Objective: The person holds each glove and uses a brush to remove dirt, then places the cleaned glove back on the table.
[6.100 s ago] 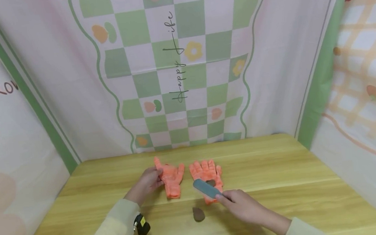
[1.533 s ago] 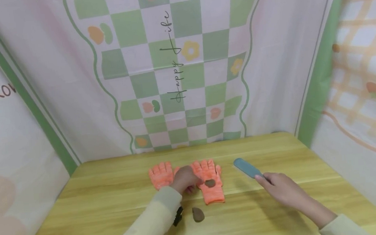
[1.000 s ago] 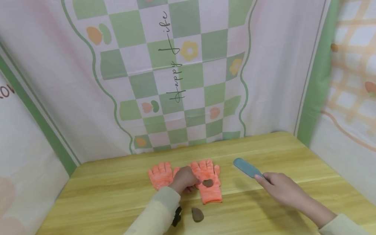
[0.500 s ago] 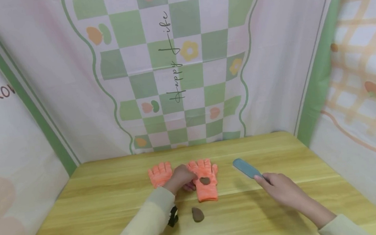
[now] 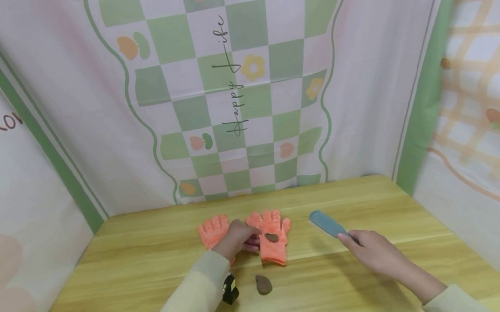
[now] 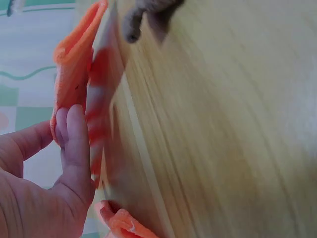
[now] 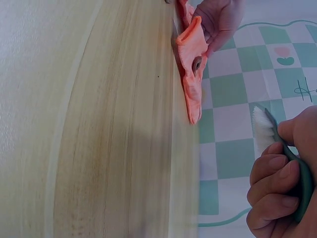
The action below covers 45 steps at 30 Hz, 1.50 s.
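My left hand (image 5: 238, 239) pinches the side of an orange knit glove (image 5: 274, 253), thumb on one face and fingers on the other. In the left wrist view this glove (image 6: 72, 89) is raised on edge, its cuff gaping. A brown patch (image 5: 271, 237) sits on its palm; whether stain or lump I cannot tell. A second orange glove (image 5: 213, 231) lies to the left, partly hidden by my left hand. My right hand (image 5: 376, 254) grips a brush (image 5: 327, 223) with a blue-green back, held above the table; its white bristles (image 7: 262, 124) show in the right wrist view.
A brown teardrop-shaped piece (image 5: 263, 284) lies on the wooden table (image 5: 154, 283) in front of the gloves. Patterned cloth walls (image 5: 236, 102) enclose the back and both sides. A small black device (image 5: 230, 289) is on my left wrist.
My left hand has gone from the left glove to the right one, which has shifted slightly left and back and tilted up. My right hand has carried the brush right, off the glove.
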Available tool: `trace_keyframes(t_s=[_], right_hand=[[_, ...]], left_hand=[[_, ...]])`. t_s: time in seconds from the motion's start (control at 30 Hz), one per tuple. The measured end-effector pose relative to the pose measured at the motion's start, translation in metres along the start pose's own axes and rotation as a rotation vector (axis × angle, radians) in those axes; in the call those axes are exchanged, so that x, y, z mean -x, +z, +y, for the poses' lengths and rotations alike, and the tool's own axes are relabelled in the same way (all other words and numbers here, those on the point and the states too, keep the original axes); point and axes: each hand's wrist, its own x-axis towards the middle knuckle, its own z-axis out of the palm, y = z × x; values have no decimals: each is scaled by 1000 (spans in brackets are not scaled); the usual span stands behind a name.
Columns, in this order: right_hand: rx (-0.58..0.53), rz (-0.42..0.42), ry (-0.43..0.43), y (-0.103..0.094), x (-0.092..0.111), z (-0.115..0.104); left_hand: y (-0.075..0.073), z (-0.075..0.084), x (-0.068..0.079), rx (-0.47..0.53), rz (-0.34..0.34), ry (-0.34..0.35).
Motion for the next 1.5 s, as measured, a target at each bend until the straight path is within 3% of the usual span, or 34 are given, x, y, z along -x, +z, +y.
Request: trace_keyframes(t_s=[0.2,0.53,0.8,0.97,1.5], right_hand=[[-3,-3,1,1,-1,0],[-12,-11,-2,1,-2,-1],[-8,-10,-7,1,-2,-2],[-10,-13,-9,1,-2,-5],[-65,-41,-46,9,-3,-20]], left_hand=[[4,6,8,71,18,-57],[7,0,4,132,46,-124],[7,0,5,278,40,-107],[8,1,6,309,54,-118],[8,5,16,515,-29,-71]])
